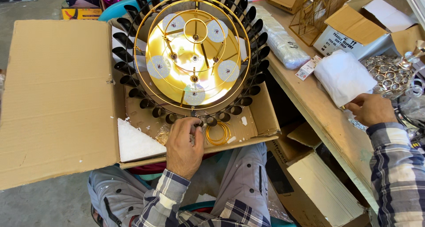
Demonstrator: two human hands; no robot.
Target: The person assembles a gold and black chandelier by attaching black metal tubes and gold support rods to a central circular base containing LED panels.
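A round gold chandelier frame [192, 54] ringed with black tubes sits in an open cardboard box [57, 98] on my lap. My left hand [183, 143] rests at the frame's near rim, fingers pinched on a small clear crystal piece by a black tube. Beside that hand, gold wire rings [219, 134] lie in the box. My right hand [372, 109] reaches onto the wooden table [318, 120] at the right, fingers curled at the edge of a white plastic bag [343, 76]; what it grips is hidden.
A white foam block [135, 143] lies in the box. On the table are a long wrapped packet [281, 41], a gold wire frame [316, 10], open cartons [354, 27] and a crystal-studded lamp piece [392, 76]. More cartons [318, 187] stand under the table.
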